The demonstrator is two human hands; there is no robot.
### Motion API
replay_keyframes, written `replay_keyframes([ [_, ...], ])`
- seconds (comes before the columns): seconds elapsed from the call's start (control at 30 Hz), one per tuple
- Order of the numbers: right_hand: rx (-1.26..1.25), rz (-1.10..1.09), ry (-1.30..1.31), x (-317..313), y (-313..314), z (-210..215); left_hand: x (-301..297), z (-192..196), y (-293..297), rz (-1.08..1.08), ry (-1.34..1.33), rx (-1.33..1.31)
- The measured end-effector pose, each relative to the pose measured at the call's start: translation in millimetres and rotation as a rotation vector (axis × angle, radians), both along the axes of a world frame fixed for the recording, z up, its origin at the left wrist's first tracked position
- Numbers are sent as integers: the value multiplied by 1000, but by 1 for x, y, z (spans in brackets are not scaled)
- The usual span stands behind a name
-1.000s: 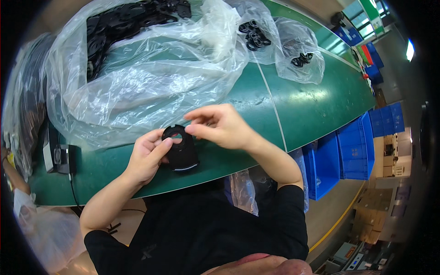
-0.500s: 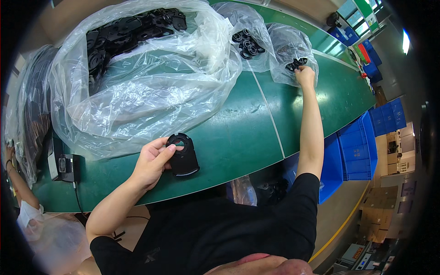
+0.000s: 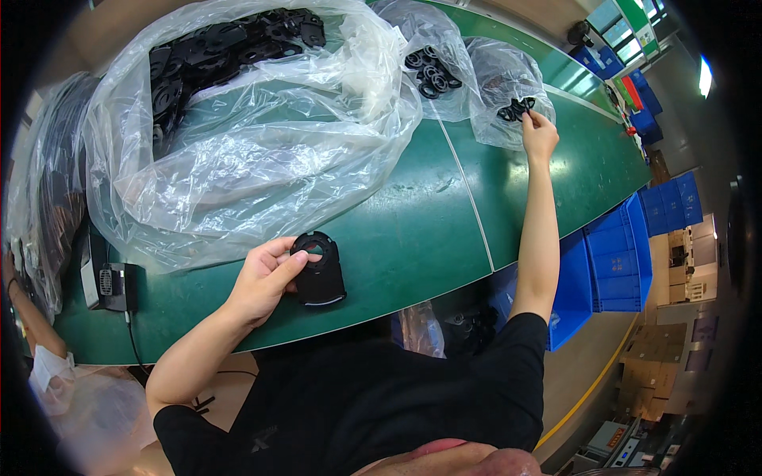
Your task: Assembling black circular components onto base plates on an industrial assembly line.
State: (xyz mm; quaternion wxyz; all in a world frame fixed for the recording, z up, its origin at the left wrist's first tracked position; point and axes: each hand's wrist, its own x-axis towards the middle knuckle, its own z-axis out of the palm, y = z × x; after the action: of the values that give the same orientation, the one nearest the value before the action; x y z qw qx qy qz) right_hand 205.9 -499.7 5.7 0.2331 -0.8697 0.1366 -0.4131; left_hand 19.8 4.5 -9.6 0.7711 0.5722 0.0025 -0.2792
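My left hand [image 3: 266, 279] holds a flat black plastic part [image 3: 319, 270] with a round hole, resting it on the green table [image 3: 405, 238] near the front edge. My right hand [image 3: 538, 133] is stretched far out to the right, its fingers pinching small black pieces [image 3: 516, 109] at the mouth of a small clear bag [image 3: 500, 87]. A second small clear bag of black rings [image 3: 427, 70] lies just left of it.
A large clear plastic bag [image 3: 238, 135] with several black parts fills the table's left and back. A small black device with a cable [image 3: 111, 282] sits at the left edge. Blue bins [image 3: 611, 254] stand on the floor to the right.
My right hand left the black part and reached out to the small bag at the far right, where it now pinches small black pieces. My left hand still holds the part.
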Motion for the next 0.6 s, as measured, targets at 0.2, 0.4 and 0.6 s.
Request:
replay_keyframes([
  [0.2,704,443,-43,-67,78,25,-1,0,2,10,17,-10],
  [0.4,883,698,423,-138,163,29,-3,-8,5,46,39,-15],
  [0.6,948,763,660,-174,227,0,-3,-1,3,20,57,-96],
])
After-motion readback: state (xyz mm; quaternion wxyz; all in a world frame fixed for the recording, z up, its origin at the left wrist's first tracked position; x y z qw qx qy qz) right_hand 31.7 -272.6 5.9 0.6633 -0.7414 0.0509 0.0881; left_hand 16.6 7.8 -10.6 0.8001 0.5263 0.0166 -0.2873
